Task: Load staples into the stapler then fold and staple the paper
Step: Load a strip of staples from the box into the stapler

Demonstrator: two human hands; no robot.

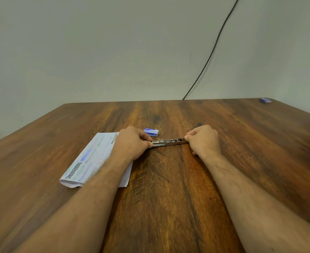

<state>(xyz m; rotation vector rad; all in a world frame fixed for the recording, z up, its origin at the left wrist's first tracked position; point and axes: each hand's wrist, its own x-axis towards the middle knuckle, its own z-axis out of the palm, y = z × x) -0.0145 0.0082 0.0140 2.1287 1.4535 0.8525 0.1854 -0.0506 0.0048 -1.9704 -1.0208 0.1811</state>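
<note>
- Paper [95, 157] lying folded on the table [168, 198] at the far left, partly under the left forearm; leaving it flat there until the loading is finished, and keeping that forearm light on it to avoid creasing or dragging.
- Left hand [132, 143] closing thumb and fingertips on the near-left end of the stapler [168, 142], pinching tight and pinning that end against the wood; probably worth keeping this grip firm so the tool cannot skid.
- Staple box [151, 132] sitting just behind the left hand, apart from the stapler, within easy reach for the next strip.
- Stapler lying opened out flat and long between both hands, metal channel facing up; whether staples are already sitting in it cannot be told at this size.
- Right hand [203, 139] curling shut around the right end of the stapler, fingers hiding what is underneath; holding both halves in line, and easing rather than forcing, being the safer way with a spring inside.
- Second small blue box [265, 100] resting at the far right corner, well apart, not needed now.
</note>
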